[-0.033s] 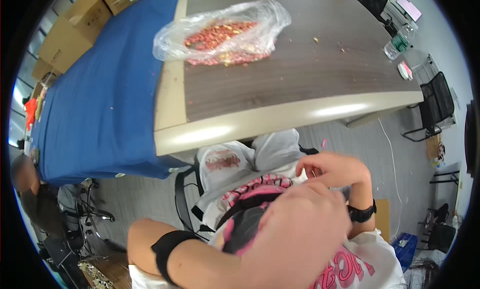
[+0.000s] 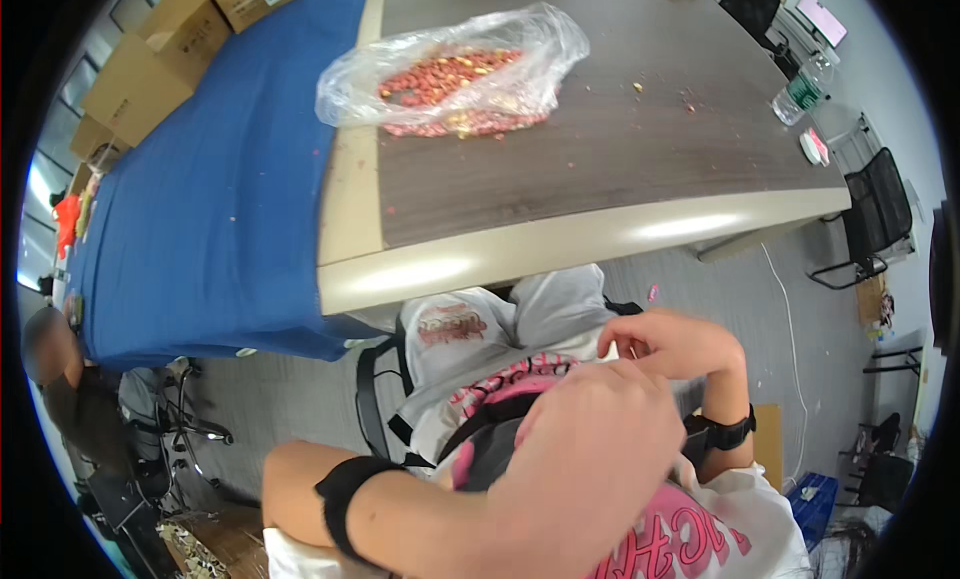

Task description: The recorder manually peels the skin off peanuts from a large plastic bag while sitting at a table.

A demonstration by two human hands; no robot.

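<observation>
- The table [image 2: 600,169] fills the upper middle of the frame, grey-brown wood grain with a pale rounded edge, and a blue cloth [image 2: 210,199] covers its left part.
- A clear plastic bag [image 2: 450,74] lies open near the top centre of the table, holding a heap of reddish and yellowish small pieces; a few crumbs [image 2: 660,94] lie scattered on the wood to its right.
- The person sits back from the table edge, both hands held over the lap in the lower centre of the frame, well apart from the bag.
- The left hand [image 2: 590,459] is closest to the camera and large in the frame, its back turned up and fingers curled under; what it holds, if anything, cannot be told.
- The right hand [image 2: 670,344] sits just beyond it, fingers bent and pinched together toward the left hand, seemingly working at something tiny; the item itself is hidden or too small to make out.
- Judging from this, the fine work would go better with both hands brought forward over the table, so that dropped bits land on the wood rather than on the white and pink shirt [image 2: 700,539].
- Black bands wrap the left forearm [image 2: 345,499] and the right wrist [image 2: 725,434].
- A water bottle [image 2: 800,94] stands at the upper right edge of the table.
</observation>
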